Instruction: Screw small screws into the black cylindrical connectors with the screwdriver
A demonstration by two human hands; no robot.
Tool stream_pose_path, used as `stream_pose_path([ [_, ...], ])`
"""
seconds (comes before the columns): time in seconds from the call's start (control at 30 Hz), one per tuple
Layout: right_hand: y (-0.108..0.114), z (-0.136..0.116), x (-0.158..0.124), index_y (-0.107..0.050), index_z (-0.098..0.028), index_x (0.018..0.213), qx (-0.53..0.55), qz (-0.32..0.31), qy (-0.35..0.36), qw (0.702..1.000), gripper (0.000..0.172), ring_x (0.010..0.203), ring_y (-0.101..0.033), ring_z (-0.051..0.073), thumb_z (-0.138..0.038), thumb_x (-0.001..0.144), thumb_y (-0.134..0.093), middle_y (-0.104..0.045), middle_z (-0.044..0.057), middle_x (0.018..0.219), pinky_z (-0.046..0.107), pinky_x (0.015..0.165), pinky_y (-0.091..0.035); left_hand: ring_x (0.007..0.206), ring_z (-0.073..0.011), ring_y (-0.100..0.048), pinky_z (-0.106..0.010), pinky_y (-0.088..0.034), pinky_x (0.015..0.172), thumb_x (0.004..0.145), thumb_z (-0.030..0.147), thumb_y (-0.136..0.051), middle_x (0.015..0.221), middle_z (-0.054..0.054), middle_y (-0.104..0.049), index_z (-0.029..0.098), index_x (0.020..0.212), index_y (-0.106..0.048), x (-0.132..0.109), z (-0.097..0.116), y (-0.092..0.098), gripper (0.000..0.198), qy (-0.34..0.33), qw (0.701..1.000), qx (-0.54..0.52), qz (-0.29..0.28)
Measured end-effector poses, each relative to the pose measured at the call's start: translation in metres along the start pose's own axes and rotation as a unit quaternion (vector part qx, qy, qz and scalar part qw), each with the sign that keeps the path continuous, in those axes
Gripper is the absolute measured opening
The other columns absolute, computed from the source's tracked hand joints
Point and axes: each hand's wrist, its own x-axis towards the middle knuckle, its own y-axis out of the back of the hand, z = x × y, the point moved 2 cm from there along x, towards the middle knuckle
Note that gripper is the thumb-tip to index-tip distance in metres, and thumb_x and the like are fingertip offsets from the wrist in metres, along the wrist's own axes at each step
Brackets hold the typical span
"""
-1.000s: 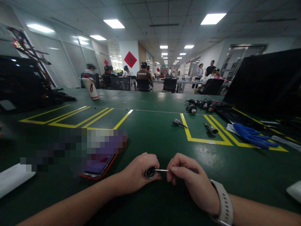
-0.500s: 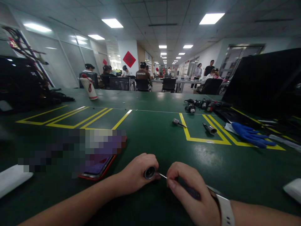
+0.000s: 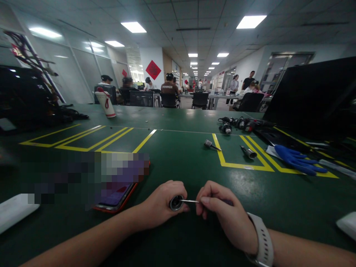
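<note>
My left hand (image 3: 160, 204) is wrapped round a hollow metal cylinder (image 3: 171, 205), its round open end facing me. Pinched in my right hand (image 3: 230, 217) is a thin-shafted screwdriver (image 3: 190, 201); most of its dark handle is hidden by the fingers. The shaft points left, its tip at the mouth of the cylinder. Whether the tip touches the inside, I cannot tell. Left of my hands lies a phone (image 3: 116, 196) with a red edge, partly blurred out.
Two metal parts with narrow stems, one (image 3: 209, 144) and another (image 3: 250, 153), lie by yellow tape on the green table (image 3: 178, 148). A blue glove (image 3: 296, 159), dark metal fittings (image 3: 226, 128) and a monitor (image 3: 314, 96) are at right. A white cup (image 3: 105, 104) stands back left.
My right hand has rolled and risen slightly. The screwdriver's shaft has swung up to nearly level, and its tip has moved from beside the cylinder to its open mouth. My left hand has barely moved.
</note>
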Motion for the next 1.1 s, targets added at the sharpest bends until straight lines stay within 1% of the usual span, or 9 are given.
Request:
stream_pose_path([
  [0.17,-0.001,0.001,0.002,-0.056,-0.015,0.068,0.052,-0.014,-0.016,0.998,0.011,0.057,-0.051,0.012,-0.021,0.076,-0.056,-0.06,0.002,0.063,0.026,0.056,-0.04,0.064,-0.012,-0.046,-0.025,-0.037,0.062,0.081,0.031,-0.058,0.067,0.003,-0.05,0.018,0.068,-0.049,0.0,0.0,0.001,0.02,-0.007,1.0,-0.019,0.006],
  [0.3,-0.002,0.0,0.001,-0.056,-0.015,0.07,0.046,-0.024,-0.015,0.999,0.01,0.058,-0.051,0.013,-0.022,0.077,-0.056,-0.06,0.002,0.065,0.026,0.057,-0.04,0.063,-0.0113,-0.045,-0.024,-0.037,0.06,0.08,0.031,-0.058,0.066,0.003,-0.048,0.018,0.066,-0.047,0.001,0.002,0.002,0.022,0.005,0.999,-0.035,0.014],
  [0.4,-0.002,-0.004,-0.004,-0.057,-0.015,0.072,-0.034,-0.013,0.015,0.999,0.012,0.061,-0.051,0.013,-0.025,0.08,-0.054,-0.059,0.002,0.067,0.027,0.058,-0.039,0.061,-0.0112,-0.044,-0.024,-0.036,0.057,0.078,0.03,-0.06,0.065,0.004,-0.046,0.018,0.064,-0.046,0.002,0.002,0.003,0.023,0.032,0.998,-0.038,0.028],
  [0.5,-0.004,-0.008,-0.01,-0.058,-0.016,0.073,-0.145,-0.006,0.063,0.987,0.017,0.065,-0.051,0.015,-0.029,0.083,-0.051,-0.058,0.003,0.071,0.029,0.061,-0.039,0.063,-0.0117,-0.045,-0.024,-0.036,0.057,0.076,0.027,-0.061,0.065,0.004,-0.047,0.018,0.065,-0.046,0.002,0.002,0.004,0.021,0.041,0.998,-0.038,0.04],
  [0.6,-0.006,-0.009,-0.012,-0.059,-0.017,0.076,-0.189,-0.018,0.081,0.978,0.019,0.068,-0.052,0.016,-0.031,0.084,-0.049,-0.058,0.004,0.073,0.031,0.063,-0.039,0.064,-0.0121,-0.045,-0.024,-0.035,0.056,0.076,0.026,-0.06,0.065,0.004,-0.047,0.018,0.065,-0.046,0.002,0.001,0.004,0.019,0.035,0.998,-0.034,0.047],
  [0.77,-0.006,-0.007,-0.01,-0.059,-0.017,0.078,-0.172,-0.03,0.062,0.983,0.018,0.072,-0.053,0.017,-0.031,0.085,-0.051,-0.059,0.004,0.077,0.031,0.065,-0.04,0.061,-0.0112,-0.043,-0.023,-0.033,0.056,0.077,0.026,-0.06,0.064,0.004,-0.045,0.018,0.064,-0.045,0.001,0.002,0.004,0.021,0.034,0.997,-0.045,0.048],
  [0.97,-0.004,-0.011,-0.008,-0.06,-0.016,0.073,-0.147,-0.023,0.05,0.988,0.019,0.068,-0.052,0.016,-0.031,0.084,-0.053,-0.059,0.003,0.073,0.03,0.063,-0.039,0.063,-0.0113,-0.044,-0.024,-0.034,0.058,0.078,0.027,-0.06,0.067,0.003,-0.047,0.017,0.066,-0.046,0.001,0.001,0.003,0.021,0.029,0.998,-0.046,0.04],
  [1.03,-0.004,-0.009,-0.007,-0.059,-0.016,0.074,-0.116,-0.028,0.035,0.992,0.017,0.068,-0.052,0.016,-0.03,0.083,-0.054,-0.059,0.003,0.074,0.029,0.063,-0.04,0.062,-0.0113,-0.044,-0.023,-0.034,0.057,0.078,0.026,-0.06,0.066,0.004,-0.046,0.017,0.065,-0.046,0.001,0.0,0.003,0.021,0.03,0.997,-0.05,0.041],
  [1.1,-0.003,-0.005,-0.005,-0.059,-0.016,0.075,-0.06,-0.032,0.019,0.997,0.014,0.069,-0.053,0.015,-0.027,0.083,-0.054,-0.06,0.003,0.075,0.029,0.064,-0.041,0.061,-0.0109,-0.044,-0.023,-0.034,0.056,0.077,0.025,-0.061,0.065,0.004,-0.045,0.017,0.065,-0.046,0.001,0.0,0.004,0.021,0.035,0.997,-0.058,0.047],
])
